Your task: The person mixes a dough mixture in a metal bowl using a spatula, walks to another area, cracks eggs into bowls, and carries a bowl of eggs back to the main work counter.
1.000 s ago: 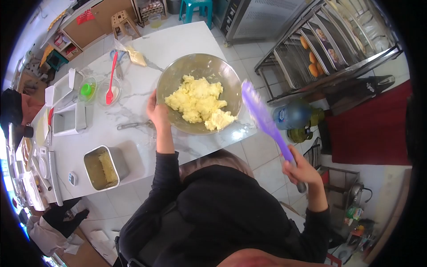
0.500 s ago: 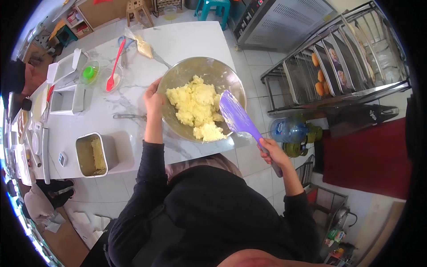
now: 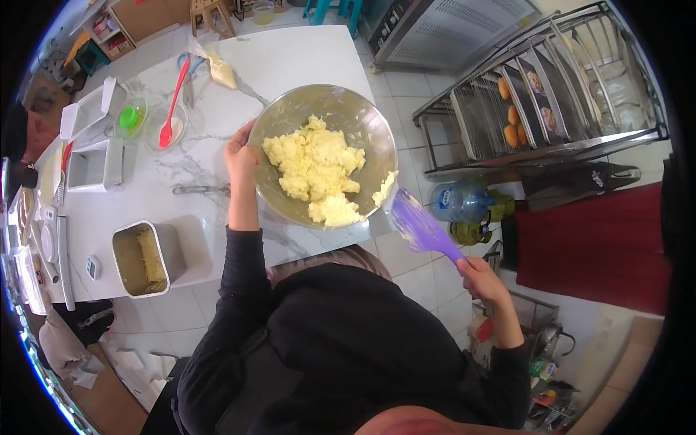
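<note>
A large metal mixing bowl (image 3: 290, 105) tilts toward me at the table's near right corner. Pale yellow, lumpy dough (image 3: 312, 159) fills its middle, and a smaller clump of dough (image 3: 385, 188) clings to the right rim. My left hand (image 3: 242, 154) is closed on the bowl's left edge. In my right hand (image 3: 482, 279) is the handle of a purple spatula (image 3: 423, 223), its smeared blade just outside the bowl's lower right rim. Left of the bowl, a deep loaf tin (image 3: 172, 254) with some pale dough inside stands near the table edge.
On the marble table (image 3: 210, 167) lie a red spatula (image 3: 171, 109) over a clear bowl, a filled piping bag (image 3: 221, 71), a metal utensil (image 3: 199, 189), pale loaf pans (image 3: 94, 167) and a small timer (image 3: 92, 267). A tray rack (image 3: 464, 123) and water jug (image 3: 458, 201) stand right.
The purple spatula has moved from inside the bowl out past its right rim, lower and to the right. A clump of dough now sits on that rim. My left hand keeps its hold.
</note>
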Action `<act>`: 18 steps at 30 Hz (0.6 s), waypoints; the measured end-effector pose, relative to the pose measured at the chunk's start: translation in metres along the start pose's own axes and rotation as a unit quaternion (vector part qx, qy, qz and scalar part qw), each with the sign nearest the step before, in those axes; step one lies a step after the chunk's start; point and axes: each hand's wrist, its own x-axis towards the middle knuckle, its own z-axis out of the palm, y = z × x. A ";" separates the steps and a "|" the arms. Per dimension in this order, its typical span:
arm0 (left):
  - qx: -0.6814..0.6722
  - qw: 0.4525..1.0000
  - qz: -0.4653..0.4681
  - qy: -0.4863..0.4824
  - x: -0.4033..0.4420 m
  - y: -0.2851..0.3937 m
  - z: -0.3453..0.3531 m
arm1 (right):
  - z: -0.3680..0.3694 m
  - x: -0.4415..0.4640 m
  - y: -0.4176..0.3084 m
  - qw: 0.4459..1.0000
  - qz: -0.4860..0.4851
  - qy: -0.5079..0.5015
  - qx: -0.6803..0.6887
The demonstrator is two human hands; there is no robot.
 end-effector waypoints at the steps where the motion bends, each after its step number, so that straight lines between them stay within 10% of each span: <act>1: 0.001 1.000 0.005 0.003 -0.001 0.001 0.001 | -0.006 -0.006 0.004 1.000 0.000 0.021 -0.019; 7: -0.031 0.999 0.015 -0.009 -0.010 0.010 0.009 | -0.012 -0.034 -0.053 0.975 -0.159 0.125 -0.092; 11: -0.001 0.998 0.059 -0.032 -0.027 0.030 0.033 | -0.005 0.003 -0.078 0.846 -0.303 0.235 -0.371; 18: -0.025 0.995 0.094 -0.038 -0.062 0.054 0.058 | 0.018 0.038 -0.078 0.822 -0.192 0.261 -0.469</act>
